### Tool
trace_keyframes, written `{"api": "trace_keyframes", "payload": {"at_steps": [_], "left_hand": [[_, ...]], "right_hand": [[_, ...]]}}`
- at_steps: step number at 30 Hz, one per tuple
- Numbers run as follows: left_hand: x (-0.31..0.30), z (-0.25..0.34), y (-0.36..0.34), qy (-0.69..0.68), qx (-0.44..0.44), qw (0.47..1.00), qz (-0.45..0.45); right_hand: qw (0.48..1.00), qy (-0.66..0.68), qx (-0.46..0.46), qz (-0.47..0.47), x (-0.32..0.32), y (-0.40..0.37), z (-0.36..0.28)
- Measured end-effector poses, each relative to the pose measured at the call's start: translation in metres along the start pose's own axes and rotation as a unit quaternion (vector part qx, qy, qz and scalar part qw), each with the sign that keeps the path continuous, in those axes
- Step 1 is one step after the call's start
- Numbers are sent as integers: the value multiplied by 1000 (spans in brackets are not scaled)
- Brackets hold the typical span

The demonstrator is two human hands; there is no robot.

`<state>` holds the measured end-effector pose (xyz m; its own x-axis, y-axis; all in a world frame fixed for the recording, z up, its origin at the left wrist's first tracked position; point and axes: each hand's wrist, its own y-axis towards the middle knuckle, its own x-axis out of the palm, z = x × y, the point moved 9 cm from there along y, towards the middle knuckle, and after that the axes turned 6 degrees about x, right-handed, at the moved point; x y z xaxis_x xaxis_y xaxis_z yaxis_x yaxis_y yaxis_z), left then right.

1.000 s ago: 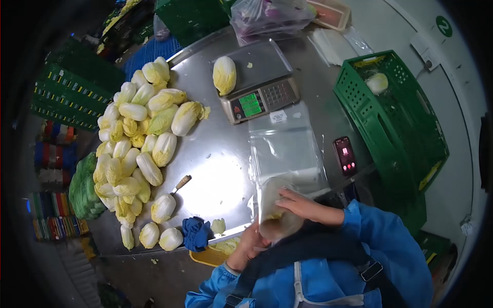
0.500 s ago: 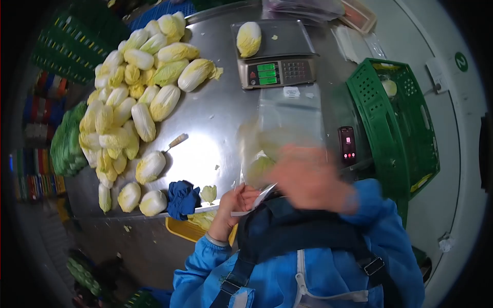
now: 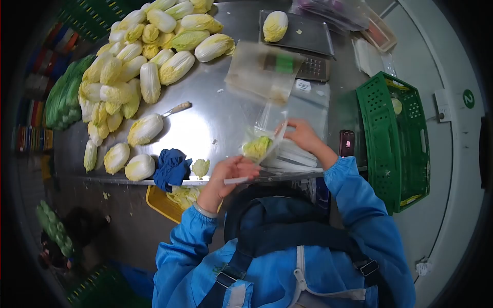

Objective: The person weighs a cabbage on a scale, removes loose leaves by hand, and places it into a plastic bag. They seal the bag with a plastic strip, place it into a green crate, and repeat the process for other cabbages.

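A yellow-green cabbage lies in a clear plastic bag near the table's front edge. My left hand is left of the bag, palm up with fingers curled, holding a pale strip of it. On the other side, my right hand pinches the bag's upper edge between thumb and fingers. Beyond my hands, a blurred translucent sheet partly covers the display of the scale. One cabbage rests on the scale's plate. Flat clear bags lie beside my right hand.
Many cabbages are piled on the metal table at the left. A knife and a blue cloth lie nearer. At the right are a phone and a green crate. A yellow crate stands below the table edge.
My right hand, blurred over the front edge before, is now farther forward at the bag. The translucent sheet now shows over the scale's display. The view has shifted.
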<state>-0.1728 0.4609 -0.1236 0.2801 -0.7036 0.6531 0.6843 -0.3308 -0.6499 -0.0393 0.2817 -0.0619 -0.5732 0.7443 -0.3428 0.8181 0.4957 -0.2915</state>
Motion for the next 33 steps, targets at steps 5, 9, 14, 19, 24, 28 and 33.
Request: {"api": "trace_keyframes", "payload": {"at_steps": [5, 9, 14, 19, 24, 28, 33], "left_hand": [[-4, -13, -43, 51, 33, 998, -30], [-44, -111, -36, 129, -68, 989, 1], [-54, -170, -47, 76, -62, 994, 55], [-41, -196, -84, 87, -11, 991, 102], [-42, -196, -84, 13, 75, 989, 128], [-35, -200, -85, 48, 79, 984, 151], [-44, -185, -90, 133, 101, 971, 174]], "right_hand": [[986, 81, -148, 2, -22, -55, -13], [989, -44, -133, 38, 3, -120, 60], [952, -278, -104, 67, 24, -177, 96], [942, -201, -268, -28, 93, -198, 16], [925, -233, -284, -100, 196, -192, 7], [904, -278, -236, -224, 210, -194, 24], [931, -218, -263, -130, 119, -255, 54]]}}
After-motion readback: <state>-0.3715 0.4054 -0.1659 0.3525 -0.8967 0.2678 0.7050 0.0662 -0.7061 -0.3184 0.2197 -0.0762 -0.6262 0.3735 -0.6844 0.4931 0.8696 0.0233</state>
